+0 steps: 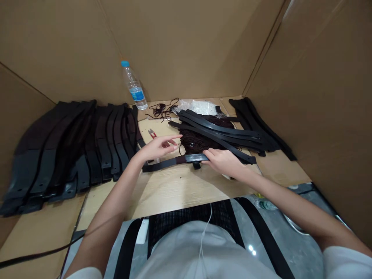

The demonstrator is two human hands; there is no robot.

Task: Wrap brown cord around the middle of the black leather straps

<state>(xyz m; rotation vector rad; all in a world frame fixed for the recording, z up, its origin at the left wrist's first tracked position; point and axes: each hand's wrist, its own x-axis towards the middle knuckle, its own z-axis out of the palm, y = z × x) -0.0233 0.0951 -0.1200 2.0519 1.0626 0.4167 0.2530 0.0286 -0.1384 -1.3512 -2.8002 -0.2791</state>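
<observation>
My right hand (222, 159) is closed on a black strap (165, 166), with thumb and fingers at its shiny grey-black section. The strap lies crosswise low over the wooden table, and a small black tab hangs under it. Above the strap's left part hovers my left hand (162, 147), index finger stretched out and the other fingers loosely bent; I see nothing in it. Just beyond it lie red-handled thread snips (152, 133). A dark brown bundle of cord (193, 141) lies behind the strap, with several loose black straps (215, 130) across it.
Many black straps (99, 135) are layered along the left side. More straps (258, 120) lie at the right. Behind stand a water bottle (136, 91), tangled brown cord (162, 110) and a clear plastic bag (199, 106). Cardboard walls (186, 46) enclose the table (162, 193).
</observation>
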